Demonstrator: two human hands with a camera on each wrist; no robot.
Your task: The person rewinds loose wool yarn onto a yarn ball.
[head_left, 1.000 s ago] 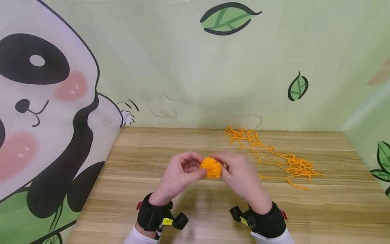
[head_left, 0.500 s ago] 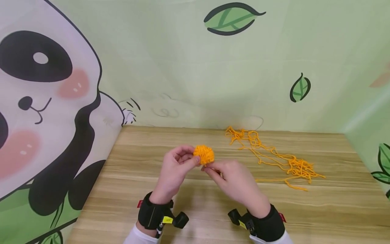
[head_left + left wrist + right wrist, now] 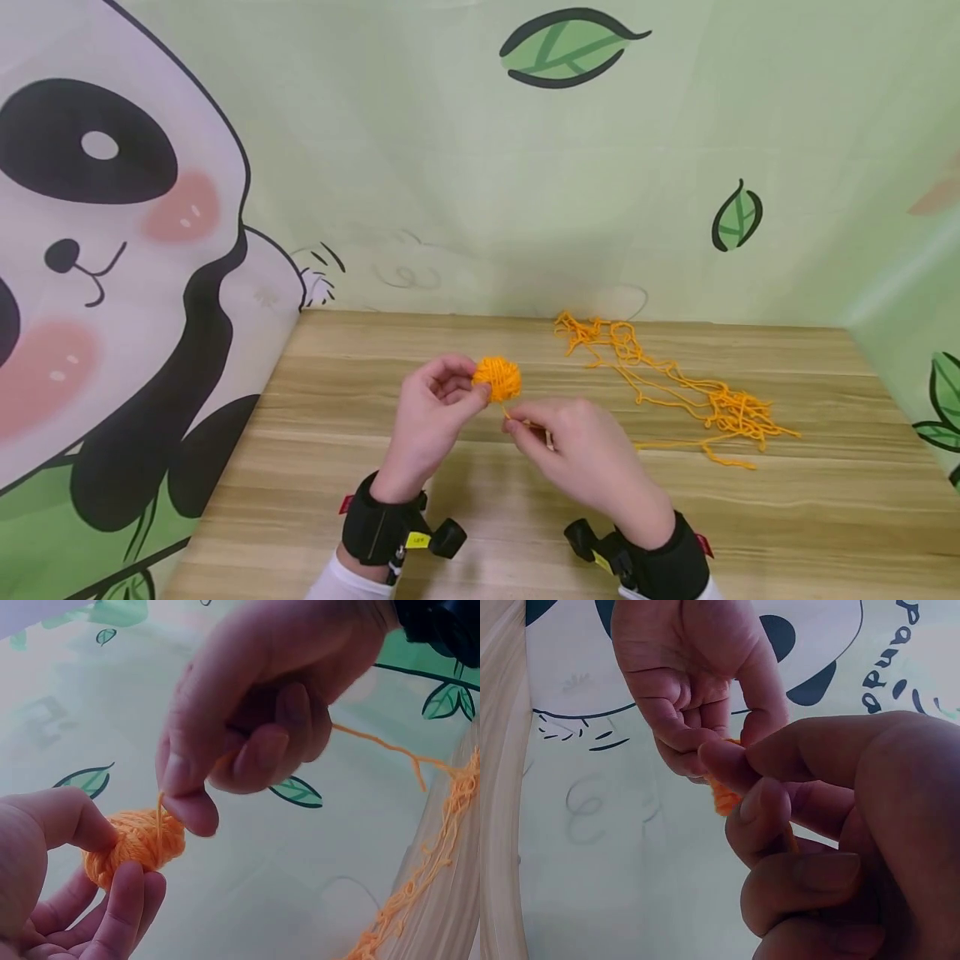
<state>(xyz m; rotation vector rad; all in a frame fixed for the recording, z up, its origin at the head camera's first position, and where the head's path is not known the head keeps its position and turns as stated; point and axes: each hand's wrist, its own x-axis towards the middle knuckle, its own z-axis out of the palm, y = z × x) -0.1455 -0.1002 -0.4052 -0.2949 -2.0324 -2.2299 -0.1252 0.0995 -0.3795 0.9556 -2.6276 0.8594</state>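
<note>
Between its thumb and fingers my left hand [image 3: 435, 417] holds a small orange ball of yarn [image 3: 498, 379] above the table. A short strand [image 3: 160, 825] leads from the ball to my right hand [image 3: 581, 442], whose thumb and forefinger pinch it close below the ball. The other right fingers curl over the same strand, which leaves that hand on the far side, as the left wrist view shows [image 3: 375, 740]. In the right wrist view most of the ball [image 3: 724, 796] is hidden behind the fingers.
A loose tangle of orange yarn [image 3: 738, 410] lies across the right back of the wooden table [image 3: 360, 350], its thinner strands reaching the back edge. A printed panda-and-leaf backdrop [image 3: 450, 167] stands behind and at both sides. Black camera bands [image 3: 378, 521] circle both wrists.
The ball has moved left and up with my left hand and been turned. My right hand has shifted from the ball's right side to below it, drawing a short strand out.
</note>
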